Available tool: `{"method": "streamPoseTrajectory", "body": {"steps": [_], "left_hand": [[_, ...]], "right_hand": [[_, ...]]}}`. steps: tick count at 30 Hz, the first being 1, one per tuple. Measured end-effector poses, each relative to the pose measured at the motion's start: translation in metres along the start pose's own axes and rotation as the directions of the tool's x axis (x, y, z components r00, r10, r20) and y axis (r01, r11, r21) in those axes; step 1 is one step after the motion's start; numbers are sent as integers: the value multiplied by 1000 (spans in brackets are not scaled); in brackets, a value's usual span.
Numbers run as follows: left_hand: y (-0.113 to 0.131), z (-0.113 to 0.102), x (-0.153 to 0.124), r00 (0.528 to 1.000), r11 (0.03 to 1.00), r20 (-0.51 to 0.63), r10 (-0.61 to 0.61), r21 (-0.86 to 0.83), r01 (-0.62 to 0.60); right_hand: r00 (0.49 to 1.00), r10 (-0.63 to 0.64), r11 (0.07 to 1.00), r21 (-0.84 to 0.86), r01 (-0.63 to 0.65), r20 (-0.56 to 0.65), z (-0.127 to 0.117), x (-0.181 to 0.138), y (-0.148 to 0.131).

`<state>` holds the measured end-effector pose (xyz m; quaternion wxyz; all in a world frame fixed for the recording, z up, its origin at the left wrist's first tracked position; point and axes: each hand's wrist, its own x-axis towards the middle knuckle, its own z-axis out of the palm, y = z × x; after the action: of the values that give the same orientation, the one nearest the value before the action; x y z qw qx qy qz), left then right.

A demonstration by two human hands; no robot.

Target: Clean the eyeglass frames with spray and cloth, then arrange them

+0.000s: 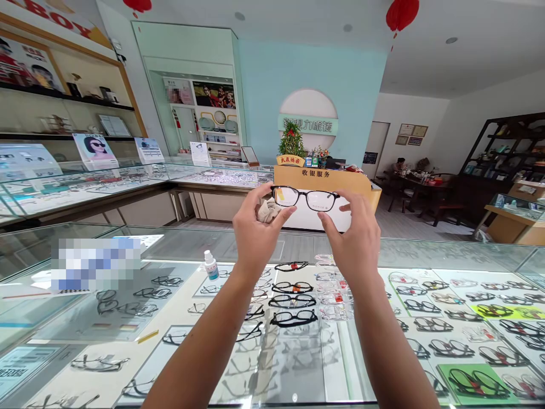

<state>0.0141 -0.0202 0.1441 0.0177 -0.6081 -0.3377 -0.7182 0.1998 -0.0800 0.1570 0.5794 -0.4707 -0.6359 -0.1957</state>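
A pair of black-framed eyeglasses (303, 196) is held up level above the glass counter, lenses facing me. My left hand (260, 227) pinches its left end between thumb and fingers, and a crumpled beige cloth (268, 211) is tucked in that same hand. At the other end, my right hand (355, 230) grips the frame with thumb below and fingers above. Some faint print shows on the right lens. Below the hands, several black eyeglasses (293, 301) lie in a column on the counter, with clear-framed ones (334, 296) beside them.
The glass display counter (298, 358) spans the foreground, with many frames on show. A small white bottle (210, 265) with blue liquid stands left of my forearms. Beyond are a cashier desk (323, 175), more display cases (170, 180) and a seated person (400, 165) far right.
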Motion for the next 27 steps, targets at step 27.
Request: {"method": "streamPoseTrajectory", "body": {"steps": [27], "left_hand": [[18, -2, -11, 943, 942, -130, 307, 181, -282]], "right_hand": [[990, 106, 991, 76, -114, 96, 4, -1, 7]]}}
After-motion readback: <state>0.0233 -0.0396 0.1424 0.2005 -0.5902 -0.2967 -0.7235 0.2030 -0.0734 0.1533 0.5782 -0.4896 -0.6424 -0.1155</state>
